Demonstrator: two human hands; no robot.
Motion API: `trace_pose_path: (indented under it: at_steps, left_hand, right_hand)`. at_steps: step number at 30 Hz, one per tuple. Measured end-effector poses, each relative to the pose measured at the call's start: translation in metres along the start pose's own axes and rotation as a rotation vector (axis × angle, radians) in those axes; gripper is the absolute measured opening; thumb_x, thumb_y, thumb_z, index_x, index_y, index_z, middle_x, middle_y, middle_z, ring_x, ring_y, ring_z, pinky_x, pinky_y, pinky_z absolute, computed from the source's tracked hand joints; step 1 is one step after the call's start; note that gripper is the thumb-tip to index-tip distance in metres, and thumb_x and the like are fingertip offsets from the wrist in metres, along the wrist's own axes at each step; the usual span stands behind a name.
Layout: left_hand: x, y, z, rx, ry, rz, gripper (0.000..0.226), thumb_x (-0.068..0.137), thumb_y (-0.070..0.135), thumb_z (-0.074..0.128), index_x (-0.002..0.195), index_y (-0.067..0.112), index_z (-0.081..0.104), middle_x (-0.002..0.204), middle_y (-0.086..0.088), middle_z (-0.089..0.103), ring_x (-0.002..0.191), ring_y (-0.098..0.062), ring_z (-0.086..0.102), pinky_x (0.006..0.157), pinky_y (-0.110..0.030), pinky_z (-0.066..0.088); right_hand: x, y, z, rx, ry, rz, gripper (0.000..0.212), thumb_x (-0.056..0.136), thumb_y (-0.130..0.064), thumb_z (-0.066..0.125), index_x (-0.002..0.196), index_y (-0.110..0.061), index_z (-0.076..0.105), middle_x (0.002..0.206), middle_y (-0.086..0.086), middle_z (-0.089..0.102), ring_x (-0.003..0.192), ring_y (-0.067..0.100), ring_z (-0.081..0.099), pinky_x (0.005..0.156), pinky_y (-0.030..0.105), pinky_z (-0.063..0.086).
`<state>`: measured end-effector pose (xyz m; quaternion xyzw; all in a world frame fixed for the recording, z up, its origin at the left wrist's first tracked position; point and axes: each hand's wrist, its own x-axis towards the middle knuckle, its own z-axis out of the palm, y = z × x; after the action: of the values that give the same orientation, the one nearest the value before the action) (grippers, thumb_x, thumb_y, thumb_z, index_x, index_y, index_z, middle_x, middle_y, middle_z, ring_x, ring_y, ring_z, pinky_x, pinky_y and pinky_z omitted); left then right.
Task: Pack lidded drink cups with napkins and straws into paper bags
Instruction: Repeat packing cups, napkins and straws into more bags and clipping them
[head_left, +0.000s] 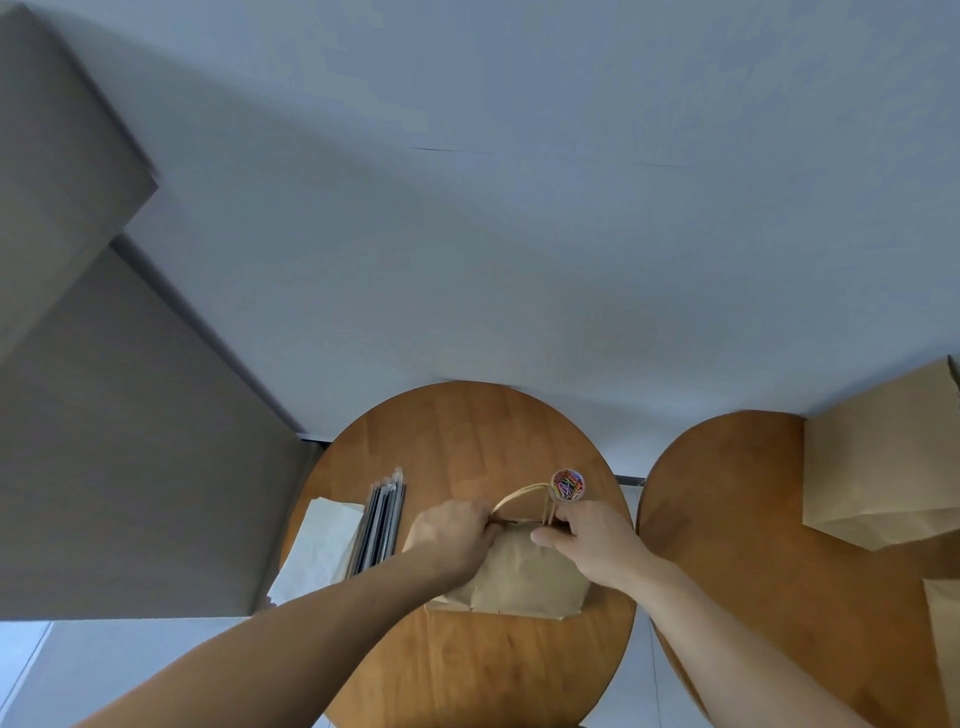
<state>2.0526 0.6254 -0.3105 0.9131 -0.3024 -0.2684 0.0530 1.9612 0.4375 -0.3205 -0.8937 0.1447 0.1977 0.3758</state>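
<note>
A brown paper bag (519, 582) with twisted paper handles stands on the round wooden table (457, 441) in front of me. My left hand (449, 535) pinches the bag's top edge at its left side. My right hand (592, 540) pinches the same edge at its right side, beside the handles. The bag's mouth looks pressed together between the two hands, and its contents are hidden. Left of the bag lie a bundle of wrapped straws (382, 525) and a stack of white napkins (317, 545). No cup is visible.
A small round tub of coloured paper clips (568, 484) stands just behind the bag. A second round wooden table (737, 519) at the right carries two more brown paper bags (883, 467). A white wall is behind and a grey panel at the left.
</note>
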Motion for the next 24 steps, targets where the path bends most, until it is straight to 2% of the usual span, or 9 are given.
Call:
trace_pose_path:
  at_steps: [1, 3, 7, 9, 10, 12, 14, 18, 24]
  left_hand:
    - [0.001, -0.001, 0.001, 0.018, 0.019, 0.015, 0.029, 0.102, 0.042, 0.037, 0.102, 0.024, 0.060, 0.090, -0.002, 0.066, 0.083, -0.025, 0.062, 0.064, -0.033, 0.037]
    - [0.002, -0.007, 0.003, 0.058, 0.016, 0.062, 0.033, 0.103, 0.045, 0.034, 0.109, 0.024, 0.059, 0.094, -0.001, 0.067, 0.085, -0.024, 0.064, 0.063, -0.032, 0.038]
    - [0.009, -0.019, 0.000, 0.042, -0.064, 0.138, 0.031, 0.103, 0.048, 0.036, 0.090, 0.025, 0.053, 0.084, 0.001, 0.062, 0.078, -0.021, 0.061, 0.064, -0.032, 0.042]
    - [0.017, -0.020, -0.003, 0.027, -0.102, 0.151, 0.035, 0.103, 0.048, 0.036, 0.088, 0.022, 0.054, 0.083, 0.003, 0.062, 0.078, -0.019, 0.061, 0.068, -0.036, 0.049]
    - [0.022, -0.019, -0.005, 0.024, -0.119, 0.154, 0.037, 0.103, 0.048, 0.036, 0.096, 0.020, 0.061, 0.087, 0.002, 0.065, 0.081, -0.019, 0.062, 0.073, -0.038, 0.052]
    - [0.032, -0.018, -0.008, 0.020, -0.135, 0.160, 0.038, 0.103, 0.047, 0.037, 0.109, 0.022, 0.065, 0.093, -0.002, 0.068, 0.085, -0.021, 0.064, 0.076, -0.040, 0.053]
    - [0.041, -0.015, -0.010, 0.011, -0.146, 0.162, 0.036, 0.103, 0.046, 0.038, 0.114, 0.025, 0.065, 0.094, -0.002, 0.069, 0.087, -0.022, 0.063, 0.076, -0.039, 0.051]
    - [0.057, -0.010, -0.010, -0.015, -0.171, 0.163, 0.033, 0.103, 0.044, 0.039, 0.111, 0.023, 0.064, 0.095, -0.002, 0.069, 0.086, -0.022, 0.062, 0.076, -0.040, 0.051]
    - [0.063, -0.014, -0.005, -0.025, -0.152, 0.188, 0.033, 0.103, 0.038, 0.042, 0.102, 0.015, 0.066, 0.078, 0.000, 0.062, 0.076, -0.022, 0.059, 0.070, -0.037, 0.045]
  right_hand:
    - [0.003, 0.001, -0.001, 0.023, -0.011, 0.002, 0.025, 0.092, -0.050, 0.061, 0.091, -0.026, 0.070, 0.080, -0.008, 0.067, 0.078, 0.010, 0.062, 0.068, 0.030, 0.047]
    - [0.008, 0.003, -0.003, 0.085, -0.052, 0.008, 0.027, 0.088, -0.052, 0.065, 0.093, -0.026, 0.071, 0.085, -0.006, 0.069, 0.082, 0.013, 0.064, 0.072, 0.034, 0.050]
    - [0.014, 0.014, -0.017, 0.375, -0.176, 0.021, 0.036, 0.076, -0.066, 0.068, 0.085, -0.032, 0.076, 0.084, -0.013, 0.072, 0.081, 0.002, 0.066, 0.072, 0.019, 0.047]
    - [0.025, 0.032, -0.022, 0.579, -0.091, 0.137, 0.035, 0.083, -0.058, 0.066, 0.087, -0.026, 0.078, 0.088, -0.005, 0.076, 0.084, 0.012, 0.070, 0.080, 0.030, 0.054]
    - [0.035, 0.042, -0.024, 0.585, 0.012, 0.207, 0.028, 0.089, -0.048, 0.065, 0.086, -0.023, 0.078, 0.087, -0.002, 0.076, 0.082, 0.016, 0.070, 0.081, 0.036, 0.055]
    - [0.058, 0.062, -0.024, 0.277, 0.173, 0.294, 0.018, 0.094, -0.030, 0.060, 0.086, -0.024, 0.075, 0.088, -0.004, 0.074, 0.082, 0.016, 0.067, 0.074, 0.035, 0.053]
    - [0.079, 0.077, -0.018, 0.047, 0.143, 0.288, 0.020, 0.094, -0.024, 0.056, 0.086, -0.021, 0.074, 0.090, -0.002, 0.073, 0.082, 0.017, 0.065, 0.070, 0.032, 0.050]
    - [0.112, 0.097, -0.003, -0.180, 0.015, 0.202, 0.024, 0.093, -0.022, 0.054, 0.081, -0.018, 0.076, 0.085, 0.002, 0.072, 0.077, 0.017, 0.063, 0.067, 0.031, 0.049]
    - [0.142, 0.120, 0.020, -0.411, 0.007, 0.245, 0.024, 0.095, -0.020, 0.048, 0.083, -0.019, 0.069, 0.074, -0.003, 0.063, 0.067, 0.013, 0.059, 0.058, 0.029, 0.048]
